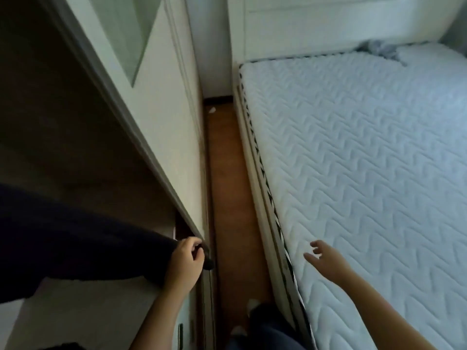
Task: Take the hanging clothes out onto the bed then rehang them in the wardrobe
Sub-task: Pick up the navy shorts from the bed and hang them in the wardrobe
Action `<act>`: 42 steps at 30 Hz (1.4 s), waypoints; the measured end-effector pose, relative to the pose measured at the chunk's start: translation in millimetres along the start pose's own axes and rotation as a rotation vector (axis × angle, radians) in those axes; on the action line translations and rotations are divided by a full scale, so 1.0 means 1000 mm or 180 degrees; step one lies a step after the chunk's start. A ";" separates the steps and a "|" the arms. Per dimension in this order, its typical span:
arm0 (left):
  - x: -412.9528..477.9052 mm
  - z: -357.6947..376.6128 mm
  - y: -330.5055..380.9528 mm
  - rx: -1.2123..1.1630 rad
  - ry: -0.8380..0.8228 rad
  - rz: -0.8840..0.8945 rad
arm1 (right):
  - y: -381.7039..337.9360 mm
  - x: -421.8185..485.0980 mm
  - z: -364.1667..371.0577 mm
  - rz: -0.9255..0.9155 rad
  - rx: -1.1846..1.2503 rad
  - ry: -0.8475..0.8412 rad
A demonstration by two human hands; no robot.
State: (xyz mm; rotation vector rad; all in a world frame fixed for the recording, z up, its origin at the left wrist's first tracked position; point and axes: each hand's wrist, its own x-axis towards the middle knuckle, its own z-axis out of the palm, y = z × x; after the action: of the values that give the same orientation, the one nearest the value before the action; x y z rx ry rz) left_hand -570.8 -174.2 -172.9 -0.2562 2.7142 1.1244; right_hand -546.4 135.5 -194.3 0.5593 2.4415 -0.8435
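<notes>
Far left: dark garment stretches sideways out of the open wardrobe, low in its dark interior. Left hand grips the garment's near end, fingers curled round a dark piece that sticks out past them; hanger or fabric, cannot tell. Hand sits at the lower edge of the pale wardrobe door. Narrow strip of brown floor next. Right hand hovers over the near edge of the bed, fingers spread, holding nothing. Quilted white mattress bare. Grey cloth bunched at the headboard.
</notes>
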 end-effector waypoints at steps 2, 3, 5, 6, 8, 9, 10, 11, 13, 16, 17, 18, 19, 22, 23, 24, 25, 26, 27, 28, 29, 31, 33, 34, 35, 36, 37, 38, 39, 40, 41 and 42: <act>-0.005 0.027 -0.024 -0.0215 -0.0568 -0.0428 | 0.049 -0.026 0.016 0.0602 0.0253 0.0065; -0.008 0.041 -0.034 -0.0199 -0.0773 -0.0524 | 0.072 -0.041 0.024 0.0860 0.0372 0.0134; -0.016 0.064 -0.048 0.0046 -0.1234 -0.0642 | 0.115 -0.077 0.041 0.1366 0.0584 0.0191; -0.020 0.074 -0.051 0.0269 -0.1496 -0.0673 | 0.135 -0.096 0.050 0.1601 0.0642 0.0156; -0.029 0.092 -0.055 0.0733 -0.2040 -0.0652 | 0.169 -0.135 0.070 0.1993 0.0802 0.0059; -0.033 0.099 -0.055 0.0972 -0.2309 -0.0619 | 0.184 -0.155 0.081 0.2174 0.0920 0.0068; -0.037 0.106 -0.054 0.1199 -0.2531 -0.0556 | 0.195 -0.175 0.091 0.2343 0.1043 0.0107; -0.040 0.112 -0.052 0.1384 -0.2691 -0.0481 | 0.204 -0.194 0.101 0.2497 0.1167 0.0154; -0.044 0.123 -0.047 0.1660 -0.2868 -0.0316 | 0.217 -0.225 0.118 0.2780 0.1436 0.0241; -0.052 0.141 -0.028 0.2081 -0.3019 -0.0011 | 0.233 -0.257 0.137 0.3062 0.1940 0.0506; -0.054 0.148 -0.020 0.2223 -0.3042 0.0082 | 0.238 -0.265 0.140 0.3082 0.2135 0.0630; -0.058 0.155 -0.013 0.2366 -0.3054 0.0190 | 0.244 -0.273 0.143 0.3089 0.2336 0.0749; -0.063 0.163 -0.004 0.2509 -0.3058 0.0295 | 0.251 -0.282 0.144 0.3091 0.2515 0.0851; -0.086 0.189 0.020 0.2865 -0.2967 0.0591 | 0.286 -0.313 0.148 0.3073 0.2940 0.1075; -0.095 0.198 0.029 0.2940 -0.2915 0.0673 | 0.299 -0.323 0.149 0.3045 0.3037 0.1142; -0.108 0.209 0.039 0.2983 -0.2876 0.0760 | 0.314 -0.336 0.151 0.3042 0.3134 0.1214; -0.125 0.224 0.049 0.2997 -0.2838 0.0875 | 0.334 -0.352 0.155 0.3053 0.3236 0.1301; -0.146 0.241 0.059 0.2986 -0.2773 0.1001 | 0.356 -0.370 0.160 0.3079 0.3340 0.1376; -0.172 0.258 0.070 0.2953 -0.2716 0.1118 | 0.379 -0.390 0.165 0.3123 0.3406 0.1405; -0.204 0.276 0.080 0.2909 -0.2692 0.1201 | 0.403 -0.414 0.169 0.3186 0.3442 0.1395; -0.237 0.296 0.090 0.2868 -0.2686 0.1275 | 0.429 -0.439 0.174 0.3267 0.3500 0.1404; -0.310 0.341 0.110 0.2824 -0.2851 0.1476 | 0.480 -0.490 0.183 0.3504 0.3667 0.1462; -0.389 0.379 0.131 0.2791 -0.3223 0.1748 | 0.519 -0.543 0.186 0.3818 0.3817 0.1484; -0.426 0.397 0.142 0.2760 -0.3436 0.1924 | 0.536 -0.565 0.186 0.3986 0.3924 0.1556; -0.459 0.413 0.155 0.2719 -0.3616 0.2097 | 0.552 -0.584 0.187 0.4132 0.4036 0.1684; -0.485 0.428 0.168 0.2649 -0.3747 0.2243 | 0.567 -0.599 0.188 0.4233 0.4164 0.1813; -0.506 0.441 0.182 0.2567 -0.3815 0.2363 | 0.579 -0.611 0.186 0.4298 0.4291 0.1918; -0.522 0.453 0.195 0.2500 -0.3842 0.2461 | 0.589 -0.620 0.183 0.4380 0.4410 0.1997; -0.532 0.463 0.207 0.2451 -0.3838 0.2534 | 0.598 -0.624 0.179 0.4448 0.4509 0.2028; -0.538 0.474 0.218 0.2407 -0.3807 0.2570 | 0.607 -0.624 0.177 0.4489 0.4610 0.2057; -0.539 0.483 0.227 0.2362 -0.3755 0.2558 | 0.616 -0.622 0.174 0.4481 0.4742 0.2081; -0.537 0.491 0.234 0.2302 -0.3680 0.2491 | 0.624 -0.616 0.169 0.4444 0.4875 0.2086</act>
State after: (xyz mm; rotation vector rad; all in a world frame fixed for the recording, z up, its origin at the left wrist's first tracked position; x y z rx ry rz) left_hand -51.6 384.7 -224.5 1.2184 1.8668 0.1213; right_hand 320.3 344.9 -242.8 2.7777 0.5712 -1.6759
